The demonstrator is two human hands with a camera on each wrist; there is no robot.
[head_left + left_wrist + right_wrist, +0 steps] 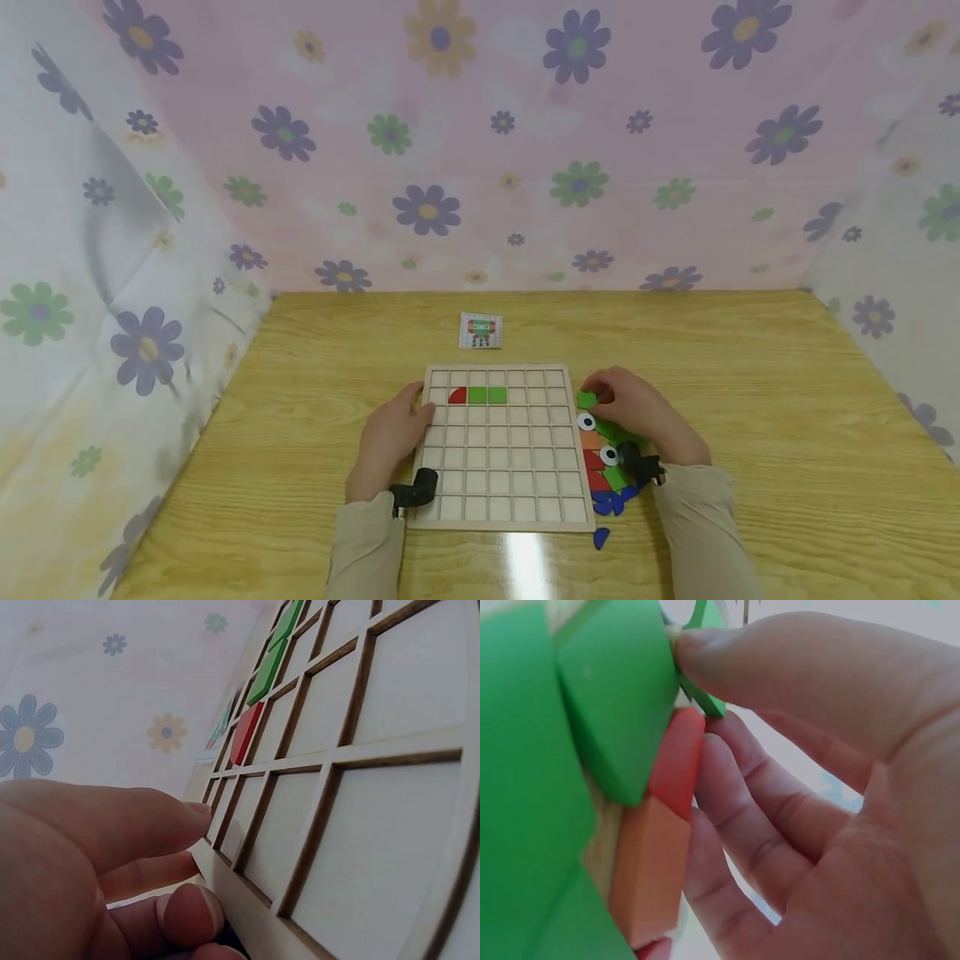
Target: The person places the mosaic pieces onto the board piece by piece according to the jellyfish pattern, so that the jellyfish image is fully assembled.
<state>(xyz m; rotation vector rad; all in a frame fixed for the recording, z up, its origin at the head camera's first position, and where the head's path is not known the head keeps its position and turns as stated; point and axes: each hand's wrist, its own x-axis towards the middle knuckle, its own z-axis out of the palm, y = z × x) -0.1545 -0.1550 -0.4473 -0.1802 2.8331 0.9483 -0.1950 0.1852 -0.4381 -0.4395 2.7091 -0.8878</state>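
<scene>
Wooden grid board (519,458) carries one red quarter-round piece (458,396) and two green square pieces (477,395) in its second-farthest row; early stage, judged by the loose coloured pieces (597,482) at right. Left hand (392,432) grips its left edge; right hand (637,408) pinches another green piece (586,401).

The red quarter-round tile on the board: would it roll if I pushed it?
The red quarter-round tile probably won't roll: it lies flat. The grid board has raised ridges that would likely block sliding. Its crisp edges suggest the tile's stiff.
</scene>
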